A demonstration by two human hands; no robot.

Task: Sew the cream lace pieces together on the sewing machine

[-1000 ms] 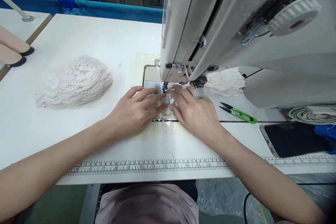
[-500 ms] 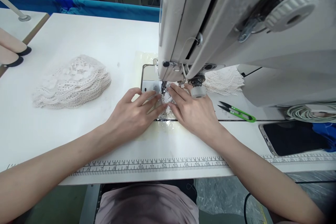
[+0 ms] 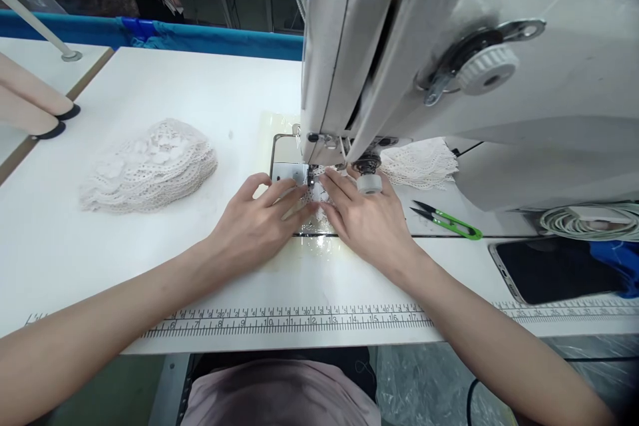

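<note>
My left hand (image 3: 257,219) lies flat on the table with fingers stretched toward the needle of the sewing machine (image 3: 399,66). My right hand (image 3: 367,216) lies flat beside it, fingers extended. Between the fingertips of both hands a small white lace piece (image 3: 318,196) is pressed down on the metal needle plate (image 3: 287,160), just under the presser foot. Both hands touch the lace; most of it is hidden beneath them.
A stack of white lace pieces (image 3: 150,166) sits at the left. More lace (image 3: 422,163) lies behind the machine head. Green thread snips (image 3: 446,219) and a dark phone (image 3: 554,273) lie at the right. A printed ruler (image 3: 279,321) runs along the table's front edge.
The view has tilted up slightly. Both hands stay flat on the lace at the needle, shifted only a little.
</note>
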